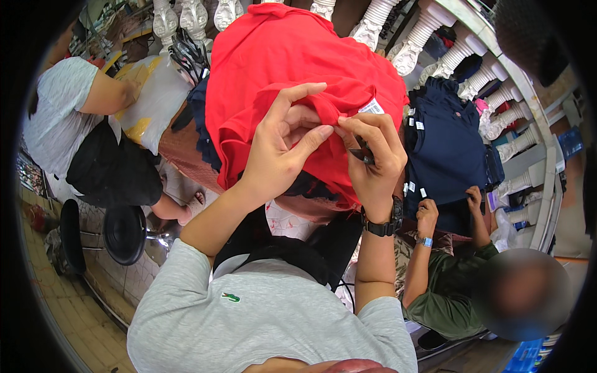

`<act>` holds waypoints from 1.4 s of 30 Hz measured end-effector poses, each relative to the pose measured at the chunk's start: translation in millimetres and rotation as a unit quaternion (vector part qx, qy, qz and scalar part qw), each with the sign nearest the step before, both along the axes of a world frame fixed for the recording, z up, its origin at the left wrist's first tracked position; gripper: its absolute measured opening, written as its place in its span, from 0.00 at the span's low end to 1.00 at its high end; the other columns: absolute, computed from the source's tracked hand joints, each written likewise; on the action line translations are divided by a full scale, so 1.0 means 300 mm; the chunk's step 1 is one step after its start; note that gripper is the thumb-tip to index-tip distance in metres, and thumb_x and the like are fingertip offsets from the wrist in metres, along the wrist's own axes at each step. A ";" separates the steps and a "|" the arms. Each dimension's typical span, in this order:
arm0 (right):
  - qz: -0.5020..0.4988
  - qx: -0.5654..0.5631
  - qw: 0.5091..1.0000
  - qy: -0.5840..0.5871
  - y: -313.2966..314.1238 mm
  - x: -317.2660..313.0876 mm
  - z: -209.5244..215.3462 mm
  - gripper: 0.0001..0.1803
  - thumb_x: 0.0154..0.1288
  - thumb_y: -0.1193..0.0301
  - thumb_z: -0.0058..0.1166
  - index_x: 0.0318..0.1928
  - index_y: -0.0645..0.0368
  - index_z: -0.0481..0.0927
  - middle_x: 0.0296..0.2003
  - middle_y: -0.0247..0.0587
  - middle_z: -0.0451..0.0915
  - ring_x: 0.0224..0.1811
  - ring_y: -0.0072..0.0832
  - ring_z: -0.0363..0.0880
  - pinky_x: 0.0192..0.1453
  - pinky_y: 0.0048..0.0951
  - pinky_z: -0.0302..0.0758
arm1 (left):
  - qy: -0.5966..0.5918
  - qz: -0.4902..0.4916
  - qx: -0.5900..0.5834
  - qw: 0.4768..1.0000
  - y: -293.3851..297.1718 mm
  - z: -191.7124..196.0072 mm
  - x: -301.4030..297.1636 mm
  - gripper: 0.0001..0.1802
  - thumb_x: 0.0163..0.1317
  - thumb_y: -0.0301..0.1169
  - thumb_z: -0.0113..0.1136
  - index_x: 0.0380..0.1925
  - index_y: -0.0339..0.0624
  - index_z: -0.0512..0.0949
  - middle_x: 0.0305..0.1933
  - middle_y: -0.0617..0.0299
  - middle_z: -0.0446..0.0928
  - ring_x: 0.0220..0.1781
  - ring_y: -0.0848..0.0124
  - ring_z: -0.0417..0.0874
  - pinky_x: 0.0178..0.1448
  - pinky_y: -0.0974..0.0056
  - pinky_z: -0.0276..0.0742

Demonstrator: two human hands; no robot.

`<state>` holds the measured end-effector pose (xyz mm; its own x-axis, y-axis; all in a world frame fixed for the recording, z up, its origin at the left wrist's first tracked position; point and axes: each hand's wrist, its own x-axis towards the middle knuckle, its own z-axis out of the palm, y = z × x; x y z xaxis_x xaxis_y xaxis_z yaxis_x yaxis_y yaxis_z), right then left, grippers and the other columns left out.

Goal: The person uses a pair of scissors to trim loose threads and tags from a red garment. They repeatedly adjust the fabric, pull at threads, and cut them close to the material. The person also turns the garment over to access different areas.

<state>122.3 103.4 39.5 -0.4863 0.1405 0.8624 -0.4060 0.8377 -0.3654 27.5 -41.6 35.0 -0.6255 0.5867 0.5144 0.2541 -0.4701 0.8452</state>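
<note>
A heap of red garments (280, 50) lies before me, with a white label (372, 107) showing on the top one. My left hand (286, 140) is closed on a fold of that red cloth, its thumb and fingertips together and the index finger raised. Just to its right, my right hand (376, 146) pinches the same fold between thumb and index finger. A small dark metal tool (362, 155), perhaps thread snips, is tucked in the right palm; its rest is hidden by the fingers.
Folded navy garments (444, 143) with white tags are stacked at the right, where a co-worker in a green shirt (448, 298) handles them. Another person (68, 112) sits at the left beside a wrapped plastic package (158, 93). White balusters (407, 53) line the back. A black stool (124, 235) stands lower left.
</note>
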 end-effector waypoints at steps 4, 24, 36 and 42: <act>0.046 -0.080 0.996 -0.007 -0.001 -0.013 -0.008 0.13 0.54 0.89 0.62 0.39 0.62 0.82 0.37 0.37 0.79 0.32 0.21 0.75 0.34 0.22 0.73 | -0.035 0.012 0.033 0.999 0.022 -0.015 -0.018 0.15 0.70 0.21 0.60 0.52 0.40 0.68 0.41 0.61 0.81 0.42 0.78 0.83 0.48 0.69 0.83; 0.049 -0.149 0.986 -0.054 -0.063 0.004 -0.001 0.10 0.70 0.73 0.61 0.45 0.65 0.75 0.40 0.42 0.74 0.39 0.24 0.74 0.41 0.24 0.72 | 0.124 0.104 0.019 0.987 0.046 -0.033 -0.003 0.09 0.62 0.17 0.65 0.42 0.31 0.79 0.42 0.60 0.79 0.44 0.73 0.85 0.54 0.66 0.85; 0.187 -0.500 0.818 -0.216 -0.157 0.059 -0.008 0.28 0.84 0.52 0.31 0.35 0.61 0.75 0.21 0.24 0.61 0.20 0.11 0.53 0.23 0.18 0.50 | -0.107 -0.101 0.075 0.986 0.028 -0.040 -0.005 0.06 0.71 0.25 0.61 0.41 0.35 0.75 0.33 0.64 0.77 0.32 0.79 0.79 0.39 0.73 0.77; 0.219 -0.510 0.811 -0.186 -0.139 0.034 -0.015 0.26 0.84 0.55 0.36 0.31 0.59 0.74 0.20 0.22 0.59 0.18 0.10 0.51 0.21 0.18 0.48 | -0.060 -0.061 0.063 0.994 0.038 -0.048 0.007 0.05 0.71 0.25 0.61 0.40 0.34 0.76 0.34 0.64 0.78 0.30 0.80 0.78 0.38 0.73 0.76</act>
